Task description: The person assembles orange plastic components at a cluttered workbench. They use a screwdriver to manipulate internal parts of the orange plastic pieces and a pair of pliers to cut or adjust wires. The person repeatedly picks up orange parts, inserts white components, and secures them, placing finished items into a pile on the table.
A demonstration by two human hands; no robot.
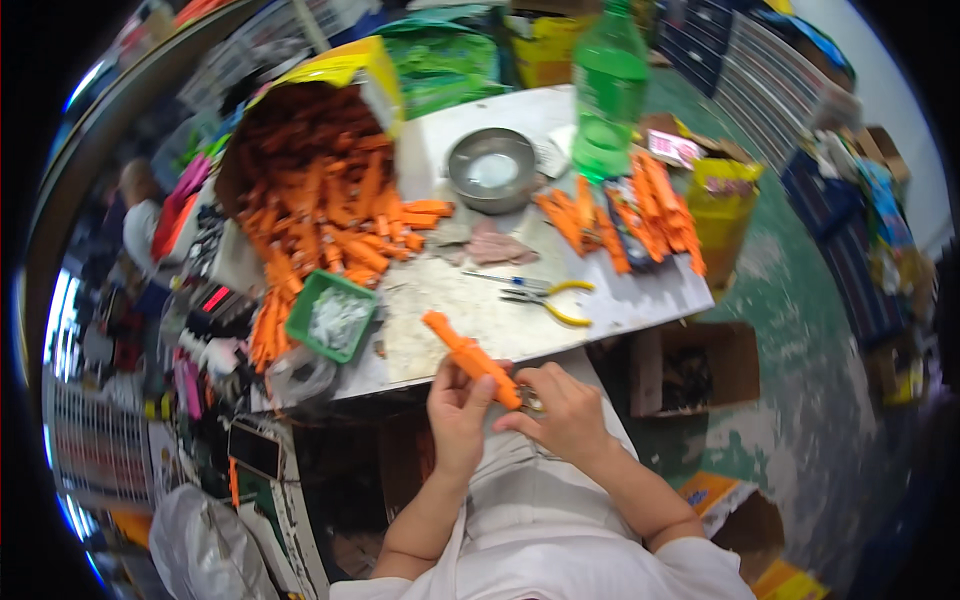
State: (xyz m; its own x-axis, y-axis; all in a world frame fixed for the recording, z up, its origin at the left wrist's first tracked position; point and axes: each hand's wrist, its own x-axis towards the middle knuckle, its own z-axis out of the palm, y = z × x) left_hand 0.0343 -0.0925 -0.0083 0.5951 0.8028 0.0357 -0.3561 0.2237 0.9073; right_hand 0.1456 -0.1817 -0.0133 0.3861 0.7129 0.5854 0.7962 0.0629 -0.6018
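A long orange plastic piece [470, 358] is tilted over the table's near edge, its narrow end pointing up and left. My left hand [458, 412] is closed around its lower half, thumb on top. At the lower end, the fingers of my right hand [568, 412] are bent together beside a small shiny bit, too small to make out. Farther up on the table lie yellow-handled pliers [563, 305] and a thin screwdriver [515, 280]. A green tray [298, 325] of small clear pieces stands left of my hands.
Orange pieces [335, 215] spill from a tipped box at the left. More orange pieces [655, 215] lie at the right by a green bottle [607, 95]. A metal bowl [460, 170] stands at the back. A cardboard box [740, 370] sits below right; a phone [255, 450] lies lower left.
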